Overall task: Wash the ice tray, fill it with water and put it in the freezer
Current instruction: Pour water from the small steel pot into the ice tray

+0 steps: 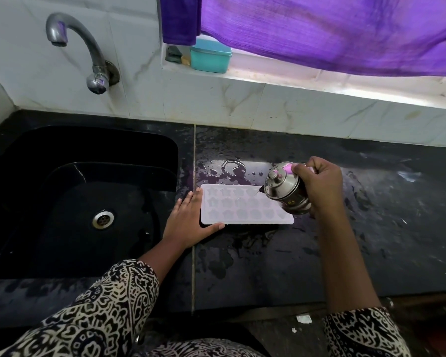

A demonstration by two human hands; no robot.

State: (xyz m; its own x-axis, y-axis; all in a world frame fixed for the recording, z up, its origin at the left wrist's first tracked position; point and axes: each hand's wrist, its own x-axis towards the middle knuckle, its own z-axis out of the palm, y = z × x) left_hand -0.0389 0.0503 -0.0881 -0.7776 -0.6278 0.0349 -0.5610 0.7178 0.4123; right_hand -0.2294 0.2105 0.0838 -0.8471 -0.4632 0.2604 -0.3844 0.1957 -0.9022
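**Ice tray: flat on tabletop, centre of frame**

One ice tray (245,205), pale translucent white, rectangular with rounded corners. Three rows of small moulded cavities, star-like or flower-like in outline; exact shape unclear. It lies flat, cavities upward, long side running left to right, just right of the sink (83,197) edge. Whether the cavities hold water cannot be confirmed. The tray's upper right corner is covered by a tilted steel vessel (286,193). The dark tabletop (268,261) around it is wet.

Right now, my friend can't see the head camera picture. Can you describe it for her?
A right hand tips a shiny steel pot over a white plastic ice tray on a wet black counter. The left hand steadies the tray beside a black sink.
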